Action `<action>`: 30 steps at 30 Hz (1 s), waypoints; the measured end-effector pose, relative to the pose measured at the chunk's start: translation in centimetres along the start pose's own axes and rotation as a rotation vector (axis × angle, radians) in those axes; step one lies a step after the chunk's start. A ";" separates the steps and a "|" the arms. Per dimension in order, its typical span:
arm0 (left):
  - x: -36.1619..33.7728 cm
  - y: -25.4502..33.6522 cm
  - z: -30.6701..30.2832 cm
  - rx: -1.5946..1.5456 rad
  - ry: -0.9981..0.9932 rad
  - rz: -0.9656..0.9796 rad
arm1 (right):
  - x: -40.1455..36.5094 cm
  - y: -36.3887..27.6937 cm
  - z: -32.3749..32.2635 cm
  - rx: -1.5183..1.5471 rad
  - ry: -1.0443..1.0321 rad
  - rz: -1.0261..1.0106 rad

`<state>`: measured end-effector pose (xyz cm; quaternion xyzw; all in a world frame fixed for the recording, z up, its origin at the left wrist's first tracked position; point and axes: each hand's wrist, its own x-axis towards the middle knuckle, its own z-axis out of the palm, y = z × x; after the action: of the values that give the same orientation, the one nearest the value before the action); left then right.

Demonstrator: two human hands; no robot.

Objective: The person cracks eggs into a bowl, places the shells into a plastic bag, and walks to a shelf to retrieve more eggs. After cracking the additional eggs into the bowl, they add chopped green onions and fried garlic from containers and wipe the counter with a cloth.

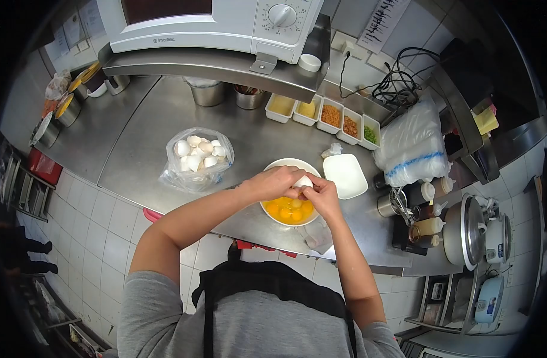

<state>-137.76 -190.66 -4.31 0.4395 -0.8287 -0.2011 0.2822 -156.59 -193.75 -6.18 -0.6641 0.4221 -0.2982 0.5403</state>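
Both my hands meet over a white bowl [280, 162], with a white egg [303, 182] between their fingers. My left hand [277, 181] reaches in from the left, its fingers curled on the egg's near side. From the right, my right hand [323, 197] grips the same egg with thumb and fingertips. Several raw egg yolks [285, 210] lie in clear egg white inside the bowl, below the hands. The hands cover the bowl's middle and part of the egg. To the left, an opened clear plastic bag [172, 174] holds several rounded white eggshells.
A white square dish [345, 176] sits right of the bowl. Behind it stand several white containers [330, 116] of chopped ingredients. A microwave [214, 30] rests on a shelf above the counter. Sauce bottles [427, 228] and a stack of plastic bags [414, 143] occupy the right side.
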 end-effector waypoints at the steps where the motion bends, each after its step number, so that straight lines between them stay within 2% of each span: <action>1: 0.0 0.0 0.0 0.004 -0.006 -0.004 | -0.1 -0.1 0.0 0.004 -0.004 -0.002; 11: 0.1 0.3 -0.4 -0.003 -0.005 -0.010 | -0.2 -0.6 0.0 0.001 -0.008 0.013; 14: 0.3 0.5 -1.4 -0.144 -0.057 -0.016 | 0.1 0.1 -0.8 0.141 -0.093 0.039; 17: 0.6 -0.2 -1.8 -0.120 -0.101 -0.024 | -0.2 -0.8 -1.3 0.280 -0.155 0.132; 20: 0.6 -0.4 -1.7 -0.163 -0.122 -0.036 | -0.2 -0.9 -1.6 0.249 -0.180 0.101; 30: 0.5 -0.7 -0.9 -0.156 0.018 0.086 | 0.5 0.2 -1.1 0.199 -0.137 0.040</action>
<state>-136.95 -191.52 -3.93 0.3818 -0.8261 -0.2489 0.3315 -157.39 -194.70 -6.17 -0.6175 0.3658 -0.2818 0.6367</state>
